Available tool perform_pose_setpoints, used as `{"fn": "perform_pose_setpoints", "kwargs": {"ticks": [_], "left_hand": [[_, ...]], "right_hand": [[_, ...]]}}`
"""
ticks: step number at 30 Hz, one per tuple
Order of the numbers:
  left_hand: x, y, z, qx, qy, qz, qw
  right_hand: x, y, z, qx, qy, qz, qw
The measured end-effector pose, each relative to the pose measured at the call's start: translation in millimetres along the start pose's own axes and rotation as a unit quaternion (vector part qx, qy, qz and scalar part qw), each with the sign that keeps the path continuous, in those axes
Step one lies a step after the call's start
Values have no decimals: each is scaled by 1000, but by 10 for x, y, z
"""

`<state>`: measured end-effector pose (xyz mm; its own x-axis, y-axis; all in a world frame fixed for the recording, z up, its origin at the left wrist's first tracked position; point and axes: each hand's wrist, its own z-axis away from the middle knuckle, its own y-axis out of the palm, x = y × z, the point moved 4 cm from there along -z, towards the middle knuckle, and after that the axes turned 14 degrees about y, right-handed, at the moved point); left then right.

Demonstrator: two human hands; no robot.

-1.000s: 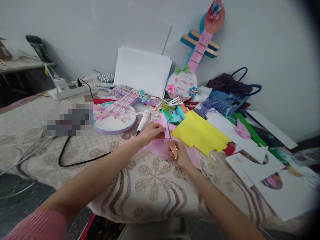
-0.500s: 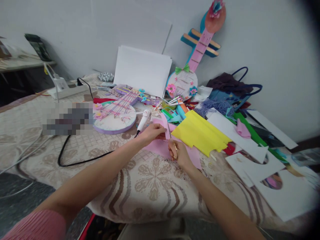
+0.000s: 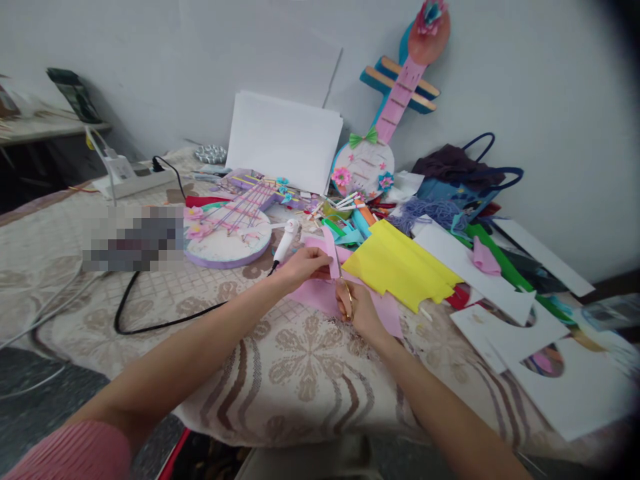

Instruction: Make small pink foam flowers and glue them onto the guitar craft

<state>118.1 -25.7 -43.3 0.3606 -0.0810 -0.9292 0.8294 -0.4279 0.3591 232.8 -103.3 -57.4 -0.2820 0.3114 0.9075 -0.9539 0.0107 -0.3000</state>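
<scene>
My left hand (image 3: 311, 264) pinches a narrow strip of pink paper (image 3: 330, 244) above the table. In my right hand (image 3: 356, 304) is a pair of gold-handled scissors (image 3: 349, 308), its blades pointing away from me along the strip's right edge. Under both hands a larger pink sheet (image 3: 320, 297) lies flat. A white glue gun (image 3: 286, 241) rests just beyond my left hand, its black cord running left. To the right of my hands spreads a yellow sheet (image 3: 400, 267).
A decorated purple-rimmed model instrument (image 3: 227, 233) lies at the left. Another model instrument (image 3: 365, 167) leans on the wall. White board offcuts (image 3: 575, 387) cover the right side. A power strip (image 3: 135, 183) sits at the back left, with cables across the tablecloth (image 3: 305, 360).
The scissors have turned slightly in my right hand, their handle loops now closer together. My left hand keeps its hold on the strip. The view has shifted a little.
</scene>
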Motion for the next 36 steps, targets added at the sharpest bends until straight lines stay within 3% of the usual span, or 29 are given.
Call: {"fn": "perform_pose_setpoints", "kwargs": {"ticks": [13,21,29,36], "left_hand": [[-11,-8,-11,-8,2,9,1000],[-40,8,9,-16,-2,-1,1000],[-17,46,29,-1,12,1,1000],[-58,-108,-61,-54,74,33,995]], "right_hand": [[46,-48,3,19,16,-58,998],[128,-273,-102,-60,-68,-120,989],[225,-191,-97,-64,-88,-41,993],[198,-136,-41,-37,-87,-13,995]]}}
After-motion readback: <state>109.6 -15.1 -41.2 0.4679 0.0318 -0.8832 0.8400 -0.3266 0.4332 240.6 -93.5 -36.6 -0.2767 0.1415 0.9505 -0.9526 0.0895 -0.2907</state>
